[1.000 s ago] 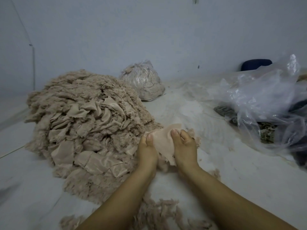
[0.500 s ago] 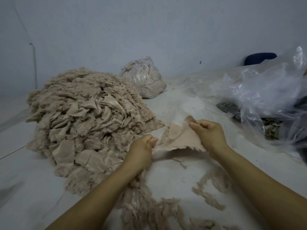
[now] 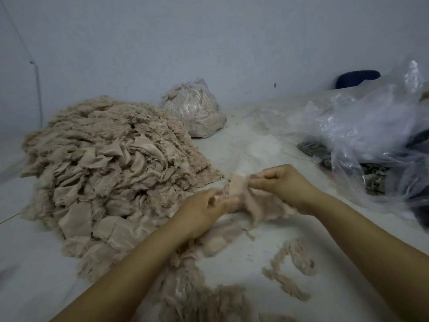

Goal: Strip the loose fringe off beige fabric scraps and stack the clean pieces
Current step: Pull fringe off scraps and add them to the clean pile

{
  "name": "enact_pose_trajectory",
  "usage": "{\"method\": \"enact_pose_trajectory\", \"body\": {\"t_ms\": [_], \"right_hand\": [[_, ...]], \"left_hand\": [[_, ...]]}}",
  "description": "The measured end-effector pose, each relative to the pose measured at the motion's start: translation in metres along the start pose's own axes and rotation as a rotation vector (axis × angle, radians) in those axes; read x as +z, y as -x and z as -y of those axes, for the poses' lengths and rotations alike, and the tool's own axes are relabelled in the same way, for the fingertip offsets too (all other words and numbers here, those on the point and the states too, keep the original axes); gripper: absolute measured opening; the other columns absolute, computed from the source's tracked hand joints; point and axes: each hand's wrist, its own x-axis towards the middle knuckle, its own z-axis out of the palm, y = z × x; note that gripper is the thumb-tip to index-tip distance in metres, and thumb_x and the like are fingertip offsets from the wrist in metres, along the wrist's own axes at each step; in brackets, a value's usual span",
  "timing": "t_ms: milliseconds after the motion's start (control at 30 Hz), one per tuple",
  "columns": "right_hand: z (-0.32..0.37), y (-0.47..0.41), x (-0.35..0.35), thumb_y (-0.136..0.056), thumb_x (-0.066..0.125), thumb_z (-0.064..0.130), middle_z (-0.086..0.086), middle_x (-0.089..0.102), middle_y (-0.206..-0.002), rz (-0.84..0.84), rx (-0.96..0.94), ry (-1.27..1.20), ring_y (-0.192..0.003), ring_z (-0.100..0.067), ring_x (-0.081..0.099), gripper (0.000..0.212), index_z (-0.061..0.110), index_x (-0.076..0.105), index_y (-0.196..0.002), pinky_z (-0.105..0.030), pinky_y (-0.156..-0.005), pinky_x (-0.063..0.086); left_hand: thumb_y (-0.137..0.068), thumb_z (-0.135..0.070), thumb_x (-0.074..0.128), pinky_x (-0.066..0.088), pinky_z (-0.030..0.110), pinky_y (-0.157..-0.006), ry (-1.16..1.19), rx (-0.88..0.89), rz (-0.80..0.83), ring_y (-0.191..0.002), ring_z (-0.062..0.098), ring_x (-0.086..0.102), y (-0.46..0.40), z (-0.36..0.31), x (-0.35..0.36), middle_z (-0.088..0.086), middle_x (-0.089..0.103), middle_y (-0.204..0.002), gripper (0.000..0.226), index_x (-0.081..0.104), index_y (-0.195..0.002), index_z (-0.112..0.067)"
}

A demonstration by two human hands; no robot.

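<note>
From the head camera, a big heap of beige scraps fills the floor; behind it sits a tied bag, right of it crumpled clear plastic. Just right of the heap, the left hand and right hand pinch one blurred, fuzzy-edged scrap, above loose fringe.

Colours: mostly beige on pale grey.
Beige fabric scrap, plain; beige scrap pile; beige fringe on pale grey-white floor. Clear bag showing beige; clear plastic sheet over dark cloth; dark blue object; pale blue-grey wall.
</note>
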Motion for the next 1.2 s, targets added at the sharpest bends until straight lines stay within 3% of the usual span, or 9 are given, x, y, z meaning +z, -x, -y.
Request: {"method": "enact_pose_trajectory", "body": {"t_ms": [133, 367, 567, 633, 767, 867, 1000, 1133, 1200], "right_hand": [[0.006, -0.012, 0.010, -0.085, 0.070, 0.030, -0.015, 0.062, -0.069, 0.045, -0.009, -0.095, -0.061, -0.023, 0.052, 0.030, 0.001, 0.070, -0.076, -0.032, -0.055, 0.041], [-0.013, -0.051, 0.002, -0.077, 0.075, 0.044, 0.001, 0.065, -0.065, -0.160, 0.023, 0.227, -0.050, -0.008, 0.053, 0.022, 0.023, 0.074, -0.073, -0.016, -0.043, 0.040], [-0.018, -0.043, 0.023, -0.091, 0.062, 0.027, 0.007, 0.056, -0.079, -0.489, -0.239, 0.432, -0.075, -0.011, 0.054, 0.010, 0.018, 0.065, -0.088, -0.024, -0.066, 0.036], [-0.024, -0.017, 0.045, -0.091, 0.063, 0.019, 0.014, 0.058, -0.076, -0.295, -0.423, 0.310, -0.070, -0.003, 0.053, 0.010, 0.018, 0.067, -0.082, -0.018, -0.066, 0.037], [-0.034, 0.022, 0.062, -0.095, 0.057, 0.017, 0.005, 0.069, -0.085, 0.180, -0.292, 0.248, -0.077, -0.004, 0.060, 0.019, 0.009, 0.071, -0.086, -0.017, -0.075, 0.044], [-0.037, 0.048, 0.050, -0.094, 0.059, 0.018, 0.008, 0.070, -0.088, 0.215, -0.147, 0.159, -0.082, 0.000, 0.063, 0.016, 0.012, 0.073, -0.090, -0.014, -0.078, 0.046], [-0.035, 0.082, 0.035, -0.093, 0.058, 0.013, -0.007, 0.073, -0.076, 0.357, 0.121, -0.214, -0.062, -0.016, 0.068, 0.019, 0.008, 0.071, -0.081, -0.022, -0.059, 0.053], [-0.015, 0.063, 0.054, -0.095, 0.056, 0.014, -0.006, 0.071, -0.073, 0.292, 0.087, -0.119, -0.057, -0.017, 0.066, 0.018, 0.009, 0.068, -0.083, -0.026, -0.054, 0.055], [-0.005, 0.052, 0.082, -0.092, 0.062, 0.017, -0.002, 0.069, -0.072, 0.280, 0.040, -0.052, -0.057, -0.014, 0.064, 0.010, 0.015, 0.068, -0.086, -0.025, -0.053, 0.053]], "left_hand": [[-0.075, -0.035, 0.075, 0.055, 0.027, -0.072, 0.672, -0.080, -0.046, -0.089, 0.014, 0.069, -0.016, -0.008, 0.018, 0.004, 0.068, -0.107, 0.063, 0.038, -0.126, -0.030], [-0.088, -0.009, 0.064, 0.053, 0.025, -0.057, 0.622, -0.191, -0.250, -0.066, 0.017, 0.062, -0.055, 0.003, 0.025, 0.011, 0.064, -0.087, 0.029, 0.047, -0.110, -0.017], [-0.085, -0.009, 0.068, 0.057, 0.031, -0.054, 0.699, -0.312, -0.270, -0.068, 0.018, 0.056, -0.073, 0.018, 0.037, 0.008, 0.053, -0.084, 0.021, 0.051, -0.087, -0.020], [-0.085, -0.008, 0.067, 0.052, 0.024, -0.051, 0.692, -0.287, -0.288, -0.065, 0.016, 0.055, -0.074, 0.020, 0.040, 0.007, 0.056, -0.079, 0.017, 0.053, -0.088, -0.017], [-0.090, -0.014, 0.062, 0.048, 0.023, -0.056, 0.597, -0.202, -0.312, -0.067, 0.015, 0.057, -0.064, 0.018, 0.031, 0.004, 0.061, -0.078, 0.010, 0.055, -0.083, -0.017], [-0.093, -0.010, 0.057, 0.053, 0.022, -0.052, 0.652, -0.219, -0.199, -0.067, 0.016, 0.061, -0.038, 0.024, 0.001, 0.009, 0.061, -0.081, 0.005, 0.056, -0.088, -0.012], [-0.090, -0.004, 0.060, 0.048, 0.016, -0.059, 0.320, -0.145, 0.035, -0.068, 0.006, 0.061, 0.010, 0.051, -0.054, 0.003, 0.068, -0.083, 0.009, 0.066, -0.092, -0.010], [-0.083, 0.018, 0.050, 0.041, 0.008, -0.079, 0.065, -0.152, 0.231, -0.103, 0.004, 0.057, 0.036, 0.070, -0.080, -0.005, 0.061, -0.112, 0.040, 0.065, -0.101, -0.015], [-0.085, 0.007, 0.054, 0.030, 0.005, -0.095, -0.232, -0.056, 0.303, -0.121, 0.004, 0.041, 0.042, 0.082, -0.082, -0.010, 0.046, -0.127, 0.043, 0.059, -0.122, -0.016]]}}
